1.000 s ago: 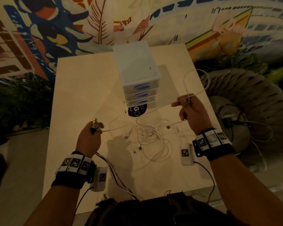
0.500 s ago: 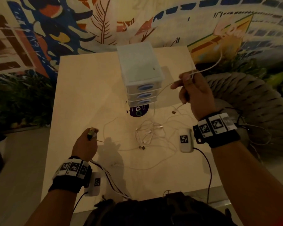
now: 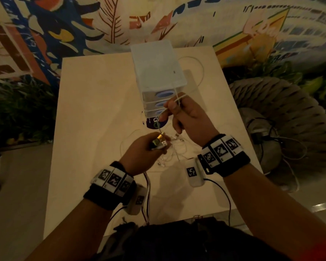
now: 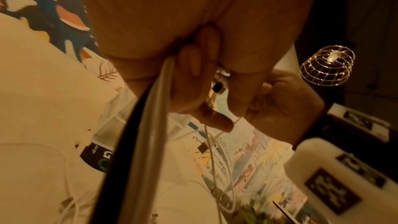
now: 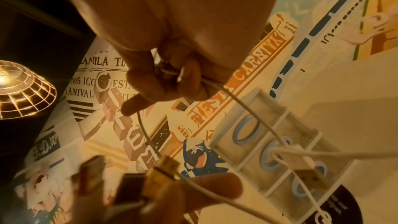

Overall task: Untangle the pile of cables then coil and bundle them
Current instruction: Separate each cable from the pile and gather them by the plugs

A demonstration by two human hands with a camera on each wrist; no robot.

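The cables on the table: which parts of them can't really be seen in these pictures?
- Head view: the cable pile is partly behind the left hand and right hand, and too dim to trace single strands.
- Left wrist view: the plugs are mostly hidden by curled fingers; the types are unclear.
- Right wrist view: the white cable vanishes inside the fist; the near plugs are blurred.

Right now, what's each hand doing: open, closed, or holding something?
Left hand: closed, gripping a bunch of cable plugs.
Right hand: closed, fingers pinching a thin white cable that loops back past the drawer box.
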